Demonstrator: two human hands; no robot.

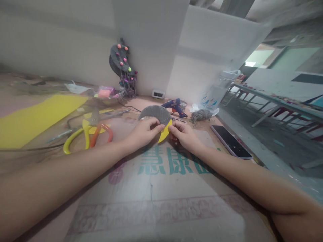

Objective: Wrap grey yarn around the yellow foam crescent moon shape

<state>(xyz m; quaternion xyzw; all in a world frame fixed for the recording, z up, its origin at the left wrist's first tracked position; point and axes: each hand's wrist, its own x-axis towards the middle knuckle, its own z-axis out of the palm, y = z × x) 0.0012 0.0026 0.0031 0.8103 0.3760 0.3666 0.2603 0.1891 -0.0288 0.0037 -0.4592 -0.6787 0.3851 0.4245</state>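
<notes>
A crescent [156,113], partly covered in grey yarn with a bare yellow end, is held up over the table between my hands. My left hand [147,130] pinches it from the left, where the yarn covering meets the yellow. On the other side, my right hand [183,133] has thumb and fingers closed at the edge of the yellow end. Any strand of yarn between the right fingertips is too small to make out. Beyond the right hand lies a bundle of grey yarn [201,115].
Left are scissors [87,136] with yellow and orange handles and a yellow sheet [47,116]. Behind stand a decorated grey crescent [117,60], a small digital clock [158,94] and a blue glue gun [178,107]. Right are a phone [230,141] and a clear bottle [218,90].
</notes>
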